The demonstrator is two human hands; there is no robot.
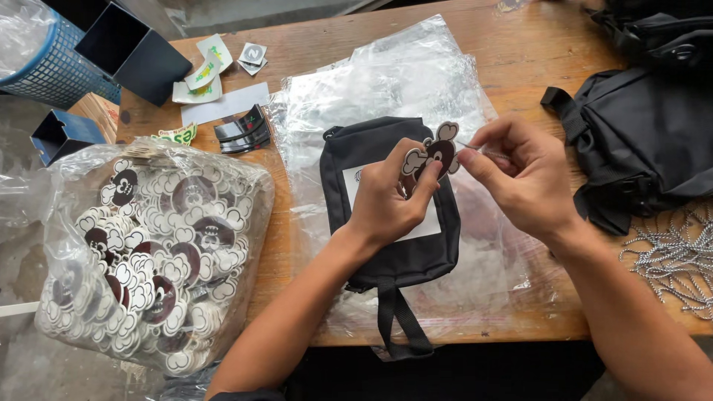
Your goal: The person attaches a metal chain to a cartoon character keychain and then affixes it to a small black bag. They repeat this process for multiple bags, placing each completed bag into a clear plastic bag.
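My left hand (386,197) grips a flat bear-shaped charm (434,152), dark brown with a cream outline, and holds it up over a small black pouch (394,252). My right hand (520,174) pinches a thin silvery chain end (469,146) right beside the charm's ear. The pouch lies flat on a stack of clear plastic bags (386,82) and has a white patch on its front. Its black strap (394,319) hangs over the table's near edge.
A clear bag full of the same charms (148,252) sits at the left. Silver ball chains (676,260) are heaped at the right edge, below more black bags (639,134). Stickers (204,74), a black clip (241,130), dark boxes (130,48) and a blue basket (52,67) lie at the back left.
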